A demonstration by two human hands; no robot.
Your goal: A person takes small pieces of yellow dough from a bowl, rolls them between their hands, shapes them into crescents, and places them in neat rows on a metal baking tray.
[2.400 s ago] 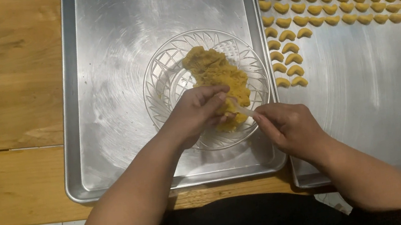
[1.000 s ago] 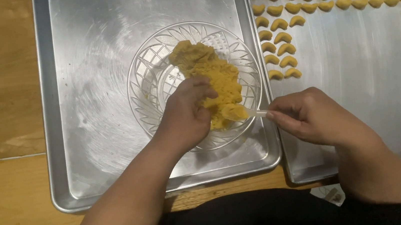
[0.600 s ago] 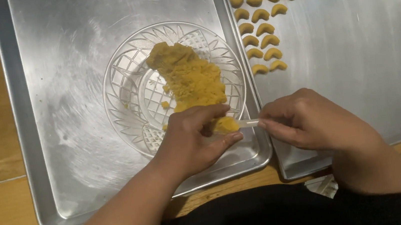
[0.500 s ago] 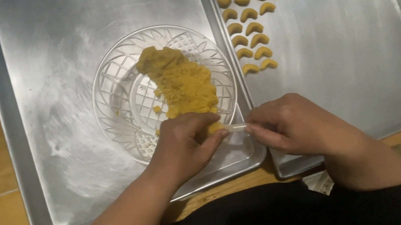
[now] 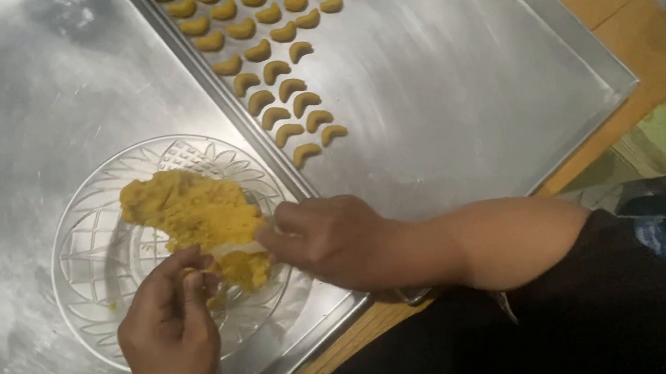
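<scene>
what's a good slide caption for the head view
Both hands, left hand and right hand, work yellow dough in a glass dish beside a tray of crescents.

Dough (image 5: 194, 215) between the hands was yellow-orange. Glass bowl (image 5: 99, 264) under it was clear with a cut leaf-and-grid pattern. Trays (image 5: 465, 97) were dull silver. Crescent pieces (image 5: 289, 92) beyond the right hand (image 5: 331, 241) were golden yellow. Table (image 5: 623, 20) was light brown wood.

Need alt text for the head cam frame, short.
Two bare hands work yellow dough in a cut-glass bowl on a metal tray: right hand holds a thin pale tool, left hand pinches dough. A second tray holds rows of crescent-shaped pieces.
</scene>
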